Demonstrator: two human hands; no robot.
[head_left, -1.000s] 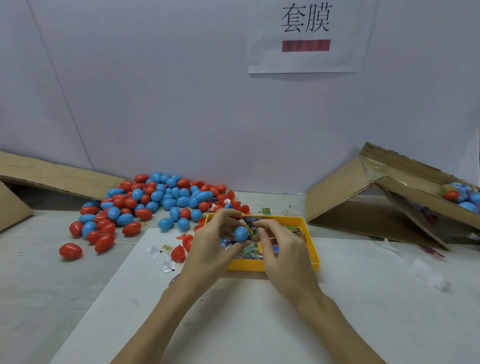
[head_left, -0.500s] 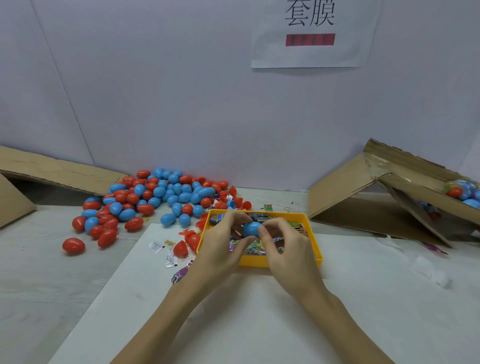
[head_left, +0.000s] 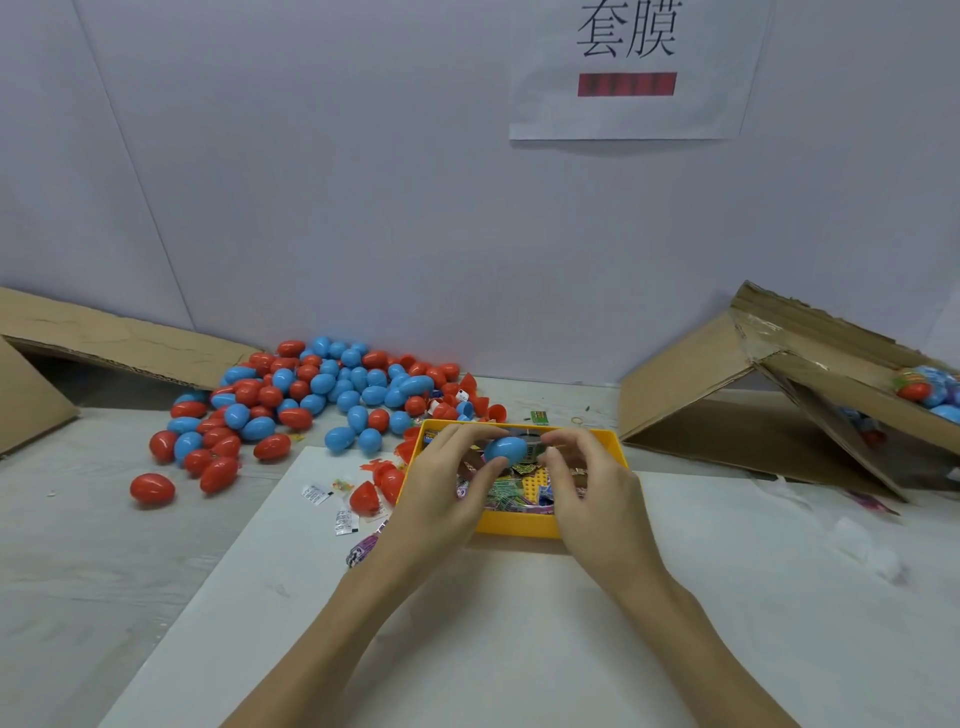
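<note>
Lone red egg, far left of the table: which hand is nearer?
Left. The left hand, gripping the blue egg over the yellow tray, lies right of the lone red egg; the right hand lies farther right.

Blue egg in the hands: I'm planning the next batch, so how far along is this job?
Looks done: a large pile of closed eggs back left. In hand: left hand and right hand hold the blue egg over the yellow tray. Likely left: open red halves beside the tray and the small packets inside it. Probably well underway, not finished.
</note>
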